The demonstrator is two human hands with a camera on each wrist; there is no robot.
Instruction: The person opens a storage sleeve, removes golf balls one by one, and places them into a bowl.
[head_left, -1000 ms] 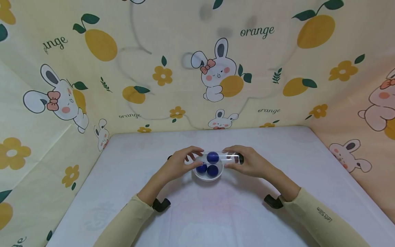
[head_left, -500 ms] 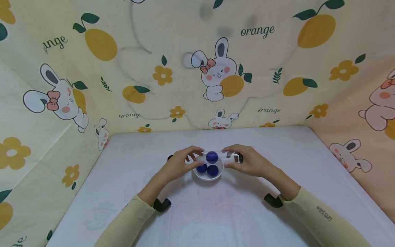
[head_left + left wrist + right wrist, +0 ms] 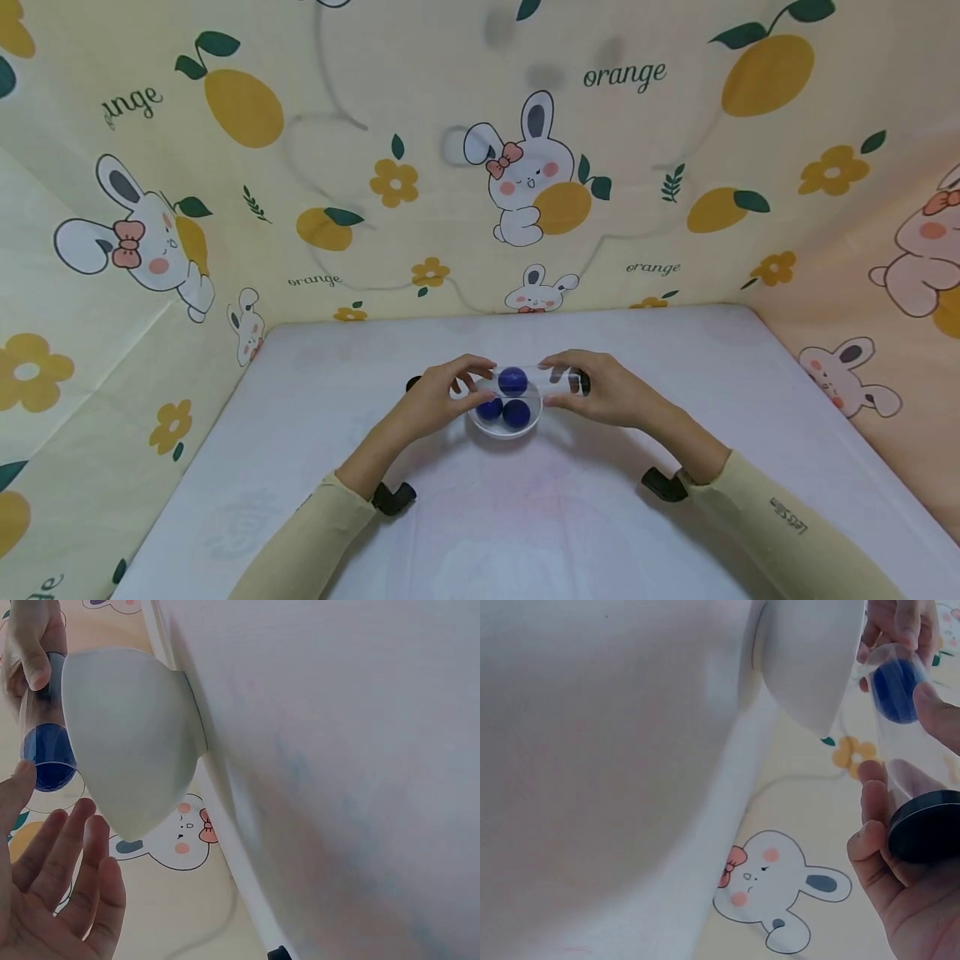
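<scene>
My right hand (image 3: 600, 385) grips a clear tube (image 3: 555, 383) with a black end (image 3: 926, 825), holding it nearly level over the far side of a white bowl (image 3: 135, 735). Inside the tube a blue ball (image 3: 513, 382) sits toward its left end. Two more blue balls, a left one (image 3: 490, 408) and a right one (image 3: 516, 414), show in the bowl in the head view. My left hand (image 3: 438, 396) is at the bowl's left side, fingers loosely bent around the tube's left end. In the left wrist view its thumb (image 3: 19, 787) is close beside the ball end.
The bowl stands on a table with a pale cloth (image 3: 487, 517). Behind and to both sides rises a cream curtain (image 3: 450, 83) printed with rabbits, oranges and flowers. Each wrist carries a black mount, such as the left mount (image 3: 393, 498).
The blue ball in the tube has shifted slightly left, toward my left hand. My hands, the bowl and the two balls in it have hardly moved.
</scene>
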